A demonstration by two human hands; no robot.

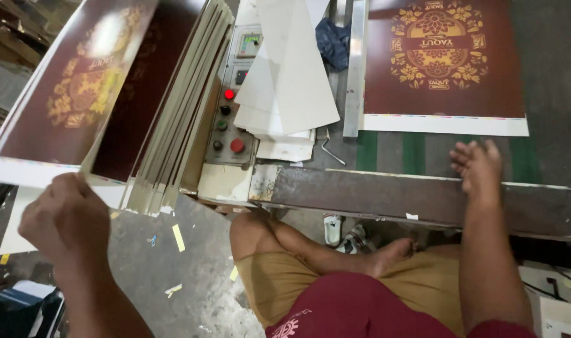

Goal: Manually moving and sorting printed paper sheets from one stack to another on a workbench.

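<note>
Left hand (63, 216) grips sheet stack (119, 106)

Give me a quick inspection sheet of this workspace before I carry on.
Surface: worn metal machine bed, green stripes beneath.
Job's things: maroon printed sheet with gold floral design flat on the bed; stack of similar printed sheets tilted up at left.
Clutter: blank white sheets over the control panel with red and green buttons; hex key; dark blue cloth; paper scraps on the floor.
Grippers: left hand grips the stack's lower edge; right hand open, at the bed's front edge.
Cables: nothing seen.
Surroundings: concrete floor, person's folded legs.
</note>
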